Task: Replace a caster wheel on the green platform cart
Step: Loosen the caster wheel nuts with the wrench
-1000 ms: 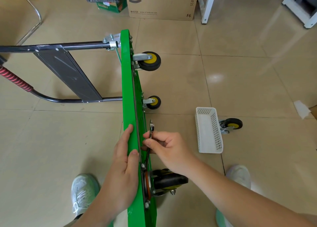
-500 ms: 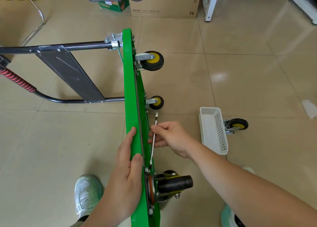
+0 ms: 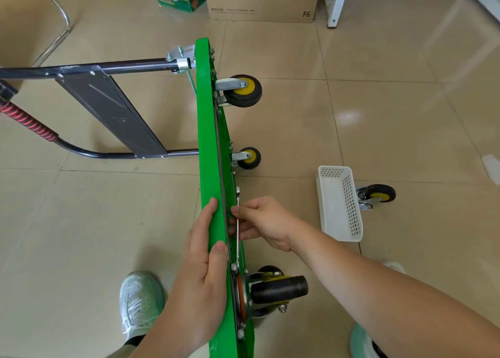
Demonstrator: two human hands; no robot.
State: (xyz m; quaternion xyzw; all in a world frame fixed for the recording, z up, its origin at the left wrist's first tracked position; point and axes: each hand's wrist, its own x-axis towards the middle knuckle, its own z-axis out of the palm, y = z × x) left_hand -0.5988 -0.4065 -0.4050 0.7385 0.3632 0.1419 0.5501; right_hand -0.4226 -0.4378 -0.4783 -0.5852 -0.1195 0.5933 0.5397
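on the tiled floor: cart tipped on edge, wrench at the near caster

at centre of view, green platform cart [image 3: 211, 146] stands on one long edge, deck upright, underside facing right. black handle frame [image 3: 108, 65] juts out to the left, with a red-wrapped grip [image 3: 27, 119] at the left margin.

underside, far to near: two yellow-hubbed casters [image 3: 244, 90] [image 3: 250, 157] mounted toward the far end. near caster [image 3: 278, 288] is bigger in view, black tread pointing right, its plate against the deck.

left hand [image 3: 200, 276] grips the cart's upper edge just far of that near caster, thumb and forefinger laid along the green rim, the other fingers out of sight behind the deck.

right hand [image 3: 265, 222] pinches a slim metal wrench [image 3: 237, 238] between thumb and curled fingers. wrench runs along the underside, near end down at the hardware by the near caster's plate. cannot tell if it is seated on a bolt.

right of the cart, well apart: white perforated basket [image 3: 351, 209] on the floor, and a loose caster [image 3: 377, 195] lying just beside its right wall.

far side: cardboard box [image 3: 259, 0]. near left: pale sneaker [image 3: 140, 301].
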